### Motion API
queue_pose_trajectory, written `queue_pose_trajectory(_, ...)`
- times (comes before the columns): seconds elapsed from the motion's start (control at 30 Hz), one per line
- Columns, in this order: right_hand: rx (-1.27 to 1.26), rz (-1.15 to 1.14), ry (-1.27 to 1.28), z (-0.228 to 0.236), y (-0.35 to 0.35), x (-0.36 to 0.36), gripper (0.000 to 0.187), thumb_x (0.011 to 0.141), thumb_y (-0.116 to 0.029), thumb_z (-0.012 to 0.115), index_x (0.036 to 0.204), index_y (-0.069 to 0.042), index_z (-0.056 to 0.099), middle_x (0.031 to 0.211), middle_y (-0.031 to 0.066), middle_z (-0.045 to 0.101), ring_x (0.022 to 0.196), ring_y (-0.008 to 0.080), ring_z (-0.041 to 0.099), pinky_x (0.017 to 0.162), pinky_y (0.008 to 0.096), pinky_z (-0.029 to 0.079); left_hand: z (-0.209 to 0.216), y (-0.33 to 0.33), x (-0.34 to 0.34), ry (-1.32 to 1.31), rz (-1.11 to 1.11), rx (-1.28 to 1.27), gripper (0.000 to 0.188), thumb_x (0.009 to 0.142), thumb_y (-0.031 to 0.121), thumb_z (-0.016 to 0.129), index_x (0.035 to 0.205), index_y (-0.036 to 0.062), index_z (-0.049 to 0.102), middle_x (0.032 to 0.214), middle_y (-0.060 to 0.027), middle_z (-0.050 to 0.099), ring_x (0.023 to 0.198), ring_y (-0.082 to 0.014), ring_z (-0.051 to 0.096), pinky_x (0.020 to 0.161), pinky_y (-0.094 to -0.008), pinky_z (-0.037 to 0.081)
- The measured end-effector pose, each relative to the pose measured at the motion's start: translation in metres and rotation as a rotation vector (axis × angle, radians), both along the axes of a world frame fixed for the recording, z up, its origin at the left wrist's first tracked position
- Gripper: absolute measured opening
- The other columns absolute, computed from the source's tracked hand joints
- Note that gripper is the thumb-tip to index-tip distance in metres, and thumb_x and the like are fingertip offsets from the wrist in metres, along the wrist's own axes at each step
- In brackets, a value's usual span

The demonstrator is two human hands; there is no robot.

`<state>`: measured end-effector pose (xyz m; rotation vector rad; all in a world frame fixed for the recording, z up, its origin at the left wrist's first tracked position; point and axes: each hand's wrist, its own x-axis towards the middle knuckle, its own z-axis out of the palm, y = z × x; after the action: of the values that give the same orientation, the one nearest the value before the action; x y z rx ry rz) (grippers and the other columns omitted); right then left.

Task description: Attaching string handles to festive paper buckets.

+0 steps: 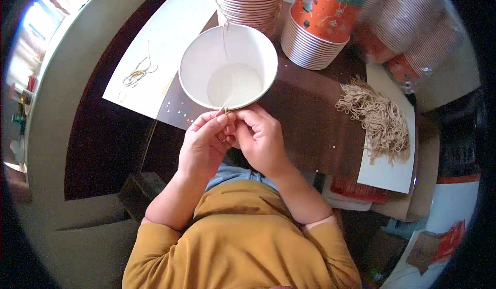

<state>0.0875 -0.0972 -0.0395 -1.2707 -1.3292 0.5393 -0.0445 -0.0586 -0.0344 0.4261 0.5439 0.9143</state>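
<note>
A white paper bucket is tipped so that its open mouth and round bottom face me. At its near rim my left hand and my right hand meet, thumbs and fingertips pinched together around a thin beige cord. Part of that cord shows at the rim, and the rest is hidden by the fingers. Another piece of cord is looped at the far rim and hangs down inside the bucket. Both hands are closed, the right one partly covering the rim.
Behind the bucket are nested paper buckets and an orange-and-green topped stack. Plastic-wrapped stacks stand far right. A heap of beige cords lies on white board. Loose cords rest on a white sheet.
</note>
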Motion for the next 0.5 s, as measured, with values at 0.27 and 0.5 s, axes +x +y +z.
queue_pose_trajectory(0.27, -0.502, 0.365, 1.223, -0.002, 0.004, 0.002, 0.017, 0.088, -0.019, 0.062, 0.099, -0.008, 0.069, 0.090, 0.0000, 0.067, 0.074, 0.0078, 0.061, 0.067, 0.0220, 0.050, 0.004, 0.002, -0.005, -0.033, 0.021, -0.017, 0.006, 0.088, 0.004, 0.060, 0.094, 0.0035, 0.062, 0.091, -0.0096, 0.068, 0.078, -0.0165, 0.065, 0.068, -0.0309, 0.053)
queue_pose_trajectory(0.5, -0.398, 0.382, 1.276, -0.016, 0.013, -0.016, 0.020, 0.091, -0.020, 0.057, 0.105, -0.008, 0.066, 0.095, 0.0017, 0.068, 0.083, 0.0098, 0.061, 0.073, 0.0260, 0.047, -0.004, -0.004, -0.003, 0.029, 0.176, 0.156, 0.008, 0.090, 0.003, 0.057, 0.097, 0.0008, 0.061, 0.090, -0.0126, 0.067, 0.075, -0.0208, 0.066, 0.064, -0.0312, 0.054)
